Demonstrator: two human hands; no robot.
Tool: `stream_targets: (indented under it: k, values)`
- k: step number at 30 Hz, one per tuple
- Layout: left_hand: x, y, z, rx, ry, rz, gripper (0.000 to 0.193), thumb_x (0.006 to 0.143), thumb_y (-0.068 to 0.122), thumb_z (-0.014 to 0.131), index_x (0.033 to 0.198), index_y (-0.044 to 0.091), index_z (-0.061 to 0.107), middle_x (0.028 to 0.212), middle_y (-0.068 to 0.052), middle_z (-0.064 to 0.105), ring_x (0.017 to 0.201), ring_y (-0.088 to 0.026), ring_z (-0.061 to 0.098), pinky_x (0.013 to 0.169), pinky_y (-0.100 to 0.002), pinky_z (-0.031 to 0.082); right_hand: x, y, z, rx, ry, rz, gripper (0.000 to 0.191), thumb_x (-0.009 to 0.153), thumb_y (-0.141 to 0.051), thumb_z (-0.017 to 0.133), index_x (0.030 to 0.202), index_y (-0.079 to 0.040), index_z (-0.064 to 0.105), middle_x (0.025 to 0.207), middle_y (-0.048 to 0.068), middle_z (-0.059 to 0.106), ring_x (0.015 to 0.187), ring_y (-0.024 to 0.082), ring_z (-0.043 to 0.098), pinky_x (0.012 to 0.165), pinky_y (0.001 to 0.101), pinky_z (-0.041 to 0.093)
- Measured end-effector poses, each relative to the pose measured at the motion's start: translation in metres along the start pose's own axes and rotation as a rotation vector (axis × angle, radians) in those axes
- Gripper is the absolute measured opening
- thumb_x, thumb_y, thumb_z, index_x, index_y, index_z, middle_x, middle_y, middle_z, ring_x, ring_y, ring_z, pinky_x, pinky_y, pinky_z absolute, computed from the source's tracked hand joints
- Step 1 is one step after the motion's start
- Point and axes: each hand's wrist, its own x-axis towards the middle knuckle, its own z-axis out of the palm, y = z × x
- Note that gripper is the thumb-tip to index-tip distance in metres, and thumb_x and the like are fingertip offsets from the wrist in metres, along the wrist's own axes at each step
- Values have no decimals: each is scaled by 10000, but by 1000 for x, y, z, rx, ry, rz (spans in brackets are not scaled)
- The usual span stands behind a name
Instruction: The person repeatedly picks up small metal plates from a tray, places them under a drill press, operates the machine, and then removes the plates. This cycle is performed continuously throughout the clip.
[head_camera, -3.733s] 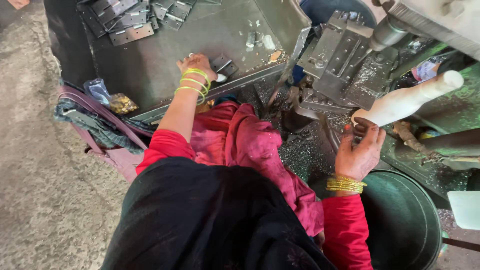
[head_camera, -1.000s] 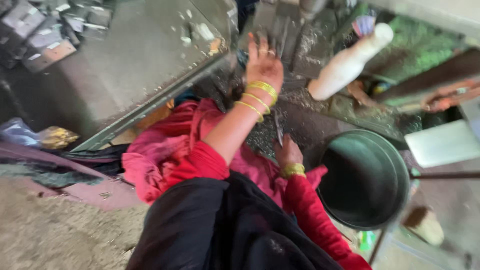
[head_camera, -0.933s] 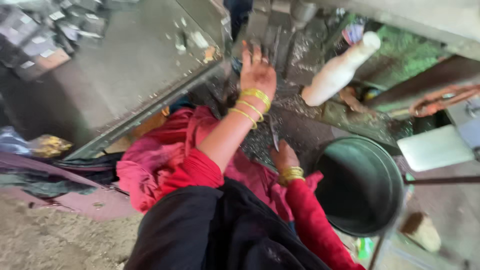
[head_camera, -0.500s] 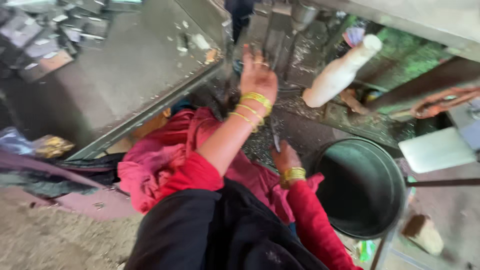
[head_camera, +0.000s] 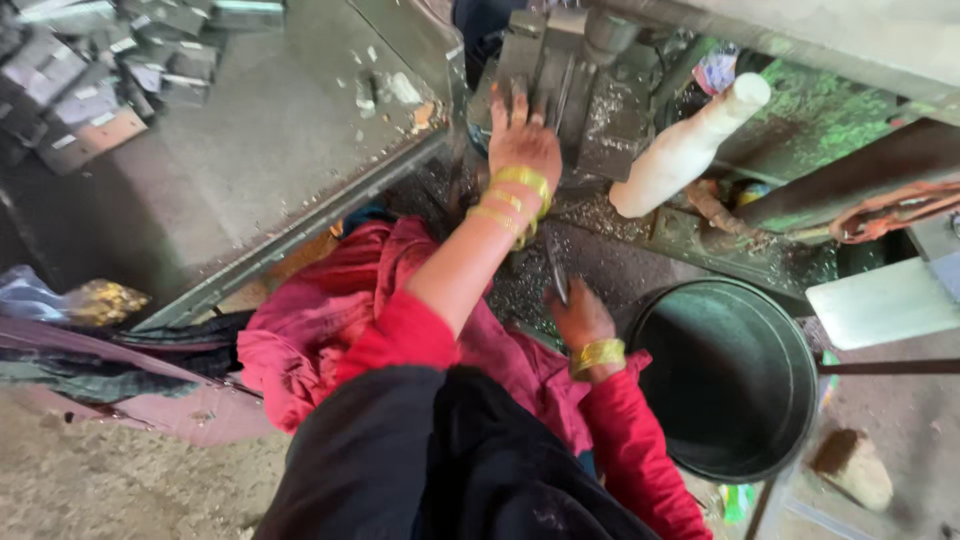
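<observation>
Stacked metal blanks (head_camera: 95, 75) sit far left on the steel table (head_camera: 250, 190). The left hand (head_camera: 522, 140) lies flat, fingers spread, on the press die block (head_camera: 560, 70); best kept clear of the ram. The right hand (head_camera: 580, 318) curls loosely by the black bucket (head_camera: 735, 375); whether it holds anything, I cannot tell.

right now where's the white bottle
In the head view the white bottle leans at upper right, beside the grey metal machine block on which the left hand rests, and above the dark round tub.
</observation>
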Motion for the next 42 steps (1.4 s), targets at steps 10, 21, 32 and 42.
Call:
stream_targets:
  k: [10,21,32,42]
  values:
    - [9,0,-21,-23,31,13,500,924,164,439,1405,91,555,1632,-60,354,1514,-339,152,1153,-685,-106,-19,-27,-8,7,27,52,490,898,-492,692,1029,-34,578,953,287,699,939,509,656,766,595,507]
    - [41,-1,-21,33,4,-20,428,1007,202,464,1378,95,650,1625,-91,399,1562,-349,199,1184,-695,-89,-25,-51,-28,-133,-52,146,425,964,-437,601,1175,-71,559,956,285,725,953,494,681,811,606,511]
    - [48,-2,-29,-74,19,-79,492,1022,231,369,1470,115,535,1658,-36,298,1566,-336,119,1194,-678,-102,-13,-40,-26,-137,18,58,457,948,-480,611,1186,-94,557,957,268,724,933,491,685,814,612,513]
    - [35,-4,-36,-41,5,-35,473,1007,242,416,1437,117,569,1664,-60,306,1568,-360,132,1185,-662,-60,-16,-82,-69,-297,144,85,532,925,-520,626,1240,-97,556,957,226,706,895,434,710,763,539,557]
